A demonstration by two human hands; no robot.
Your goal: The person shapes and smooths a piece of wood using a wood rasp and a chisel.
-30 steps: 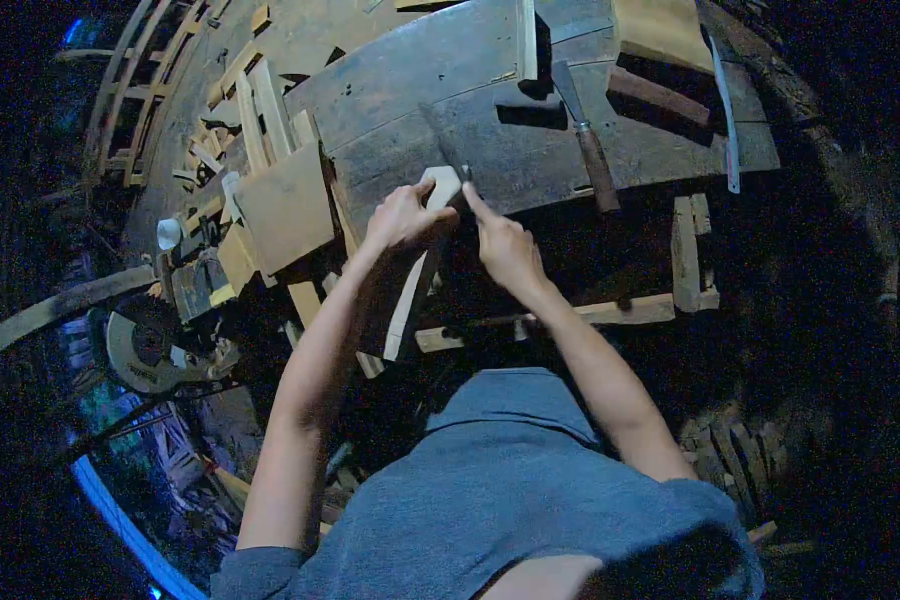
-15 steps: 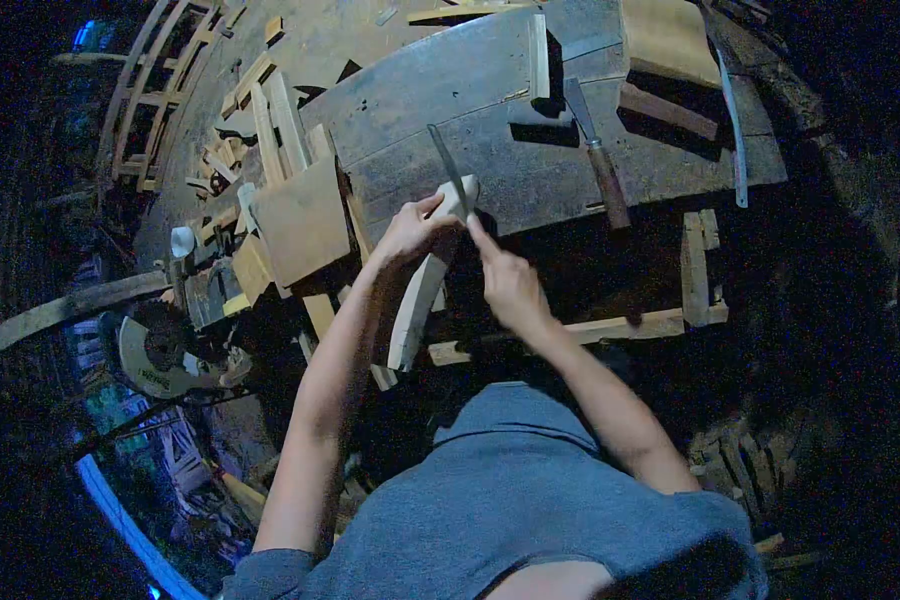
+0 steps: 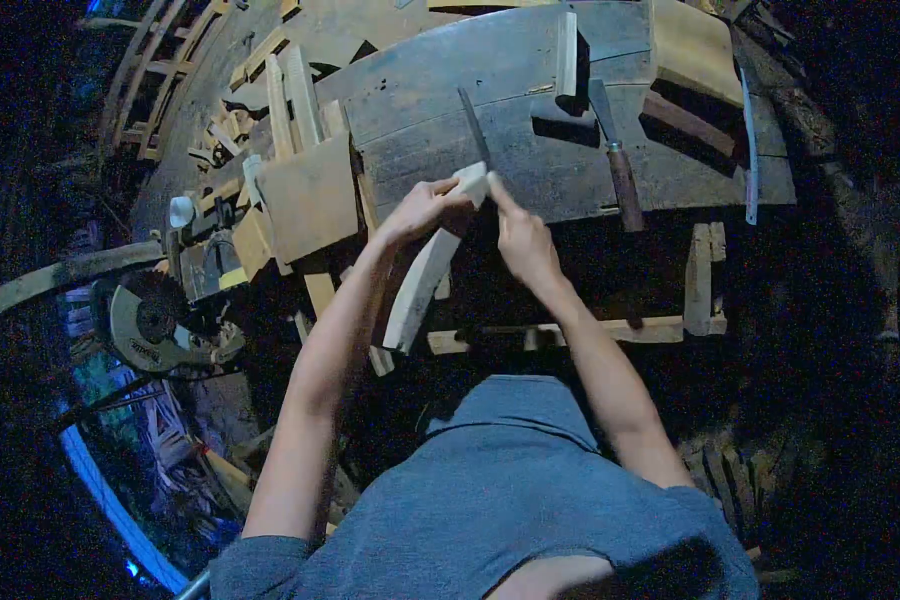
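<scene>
A pale, slightly curved piece of wood (image 3: pixel 422 285) slants from the bench edge down toward my body. My left hand (image 3: pixel 417 213) is wrapped round it near its far end. My right hand (image 3: pixel 526 245) is closed, index finger stretched forward, on a long narrow file (image 3: pixel 471 122). The file's dark blade points away over the bench and meets the wood's far tip; its handle is hidden in my fist. Right of my hands, a wide-bladed chisel (image 3: pixel 624 190) with a brown wooden handle lies at the bench edge.
The dark workbench (image 3: pixel 420 140) carries a steel ruler (image 3: pixel 751 160), a large wood block (image 3: pixel 698 50) and a smaller upright block (image 3: pixel 567 60). Left are a square board (image 3: pixel 312 203), wood strips (image 3: pixel 292 105) and a circular saw (image 3: pixel 150 325). A wooden frame (image 3: pixel 610 330) stands below the bench.
The file has slid forward and slightly right across the wood's end, and my right hand has shifted right. My left hand keeps its grip. The whole view has shifted a little.
</scene>
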